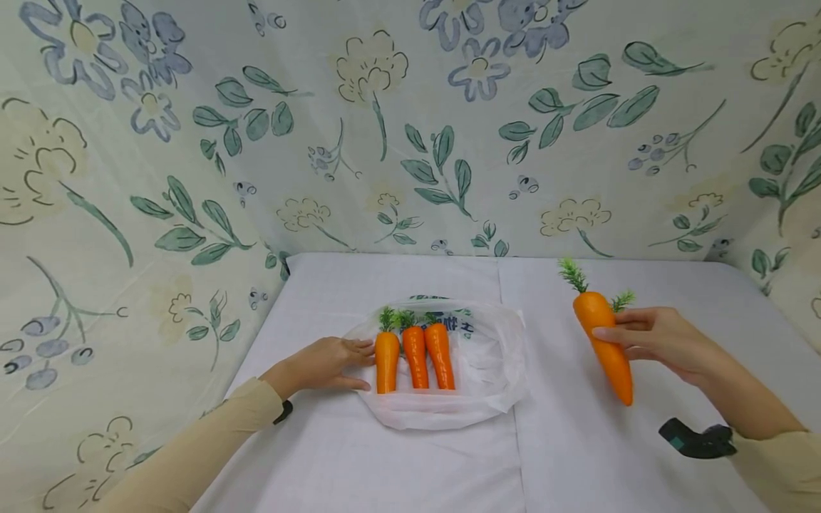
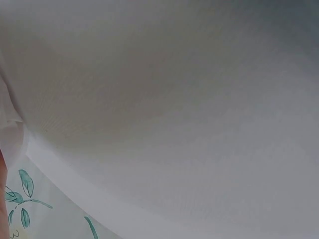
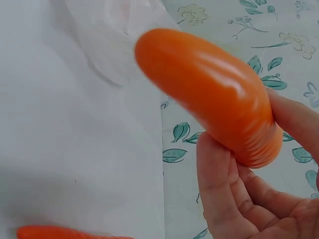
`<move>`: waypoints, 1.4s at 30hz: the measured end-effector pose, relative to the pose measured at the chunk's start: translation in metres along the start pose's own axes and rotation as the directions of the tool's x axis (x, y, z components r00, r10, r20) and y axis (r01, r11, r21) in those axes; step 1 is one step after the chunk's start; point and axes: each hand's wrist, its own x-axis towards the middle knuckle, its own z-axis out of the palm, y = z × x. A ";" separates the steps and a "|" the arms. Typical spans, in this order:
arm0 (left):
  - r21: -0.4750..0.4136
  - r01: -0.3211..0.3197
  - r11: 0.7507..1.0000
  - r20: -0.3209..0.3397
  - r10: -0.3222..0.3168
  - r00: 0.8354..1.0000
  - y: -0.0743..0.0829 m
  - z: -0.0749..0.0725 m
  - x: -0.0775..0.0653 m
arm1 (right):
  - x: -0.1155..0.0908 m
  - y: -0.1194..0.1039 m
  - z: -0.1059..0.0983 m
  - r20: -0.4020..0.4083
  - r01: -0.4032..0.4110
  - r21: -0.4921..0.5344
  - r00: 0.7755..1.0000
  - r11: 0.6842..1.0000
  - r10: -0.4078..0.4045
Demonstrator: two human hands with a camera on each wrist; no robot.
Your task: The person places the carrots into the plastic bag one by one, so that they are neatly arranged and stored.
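In the head view, my right hand (image 1: 667, 342) pinches an orange carrot (image 1: 603, 338) with green leafy tops, its tip slanting down to the right above the white cloth. The same carrot (image 3: 209, 92) fills much of the right wrist view, between thumb and fingers. Three more carrots (image 1: 387, 363) lie side by side in a thin white plastic bag (image 1: 487, 356), tops pointing away; its front fold covers their tips. My left hand (image 1: 333, 365) rests at the bag's left edge beside the nearest carrot, fingers extended and thumb apart. The left wrist view shows mostly white cloth.
A white cloth (image 1: 577, 456) covers the table. Behind and to the sides hangs a floral curtain (image 1: 449, 142). At the right wrist view's bottom left, a long orange shape (image 3: 70, 233) lies partly out of frame. Dark straps (image 1: 695, 438) sit at the wrists.
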 end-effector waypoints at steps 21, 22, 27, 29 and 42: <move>-0.002 0.019 1.000 0.026 -0.019 0.999 0.001 -0.003 0.000 | 0.000 -0.037 0.050 0.022 0.098 0.009 0.995 0.995 -0.098; -0.001 0.019 1.000 0.025 -0.019 0.999 0.001 -0.003 0.000 | 0.000 -0.039 0.052 0.029 0.099 0.016 0.995 0.995 -0.100; -0.010 0.039 0.999 0.040 -0.038 0.998 0.000 -0.001 -0.001 | 0.000 -0.046 0.065 0.075 0.098 0.058 0.992 0.993 -0.102; -0.012 0.043 0.999 0.042 -0.042 0.998 -0.001 0.000 -0.002 | 0.001 -0.048 0.070 0.096 0.103 0.076 0.989 0.992 -0.110; 0.004 0.004 1.000 0.004 -0.005 1.000 -0.002 0.000 0.001 | 0.015 -0.057 0.099 0.190 0.135 0.124 0.969 0.983 -0.157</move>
